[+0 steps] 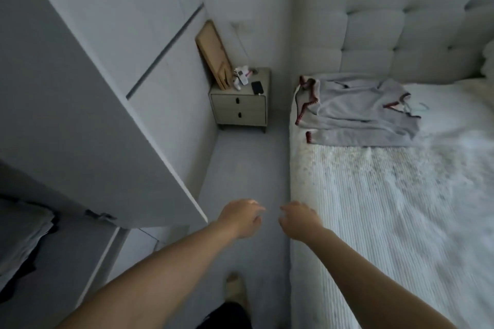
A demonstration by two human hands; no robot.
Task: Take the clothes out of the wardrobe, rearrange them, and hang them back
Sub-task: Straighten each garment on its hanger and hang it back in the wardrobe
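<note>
Both hands empty, fingers loosely curled: left hand & right hand hung over the floor btwn open white wardrobe door & bed. Folded grey red-trimmed garment lay on white-covered bed nr headboard.

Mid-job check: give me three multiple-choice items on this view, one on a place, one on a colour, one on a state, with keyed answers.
1. Where does the grey garment lie?
A. on the bed
B. on the floor
C. on the nightstand

2. What colour is the garment's trim?
A. green
B. dark red
C. yellow

3. What do the hands hold?
A. a hanger
B. a phone
C. nothing

Answers: 1 A, it lies on the bed near the headboard. 2 B, its edges show dark red. 3 C, left hand and right hand hang loosely curled over the floor.
</note>
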